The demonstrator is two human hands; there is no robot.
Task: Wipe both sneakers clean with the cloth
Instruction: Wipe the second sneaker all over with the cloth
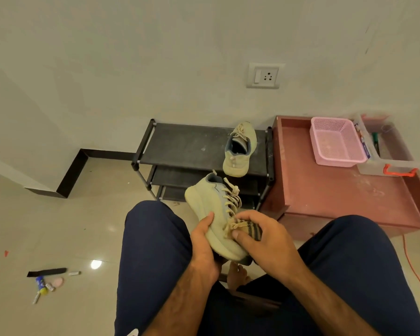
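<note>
I sit with a pale yellow-green sneaker (211,209) held between my knees, heel pointing away, sole to the left. My left hand (204,246) grips it from the sole side near the toe. My right hand (264,238) presses a striped brown cloth (250,230) against the toe and lower laces. The second sneaker (239,151), same colour, lies on the top shelf of the black shoe rack (180,144), toe toward the wall.
A reddish low cabinet (337,190) stands right of the rack, carrying a pink basket (336,141) and a clear box (388,151). Small items, among them a black strip (46,272), lie on the tiled floor at left. An orange cable (412,265) runs at right.
</note>
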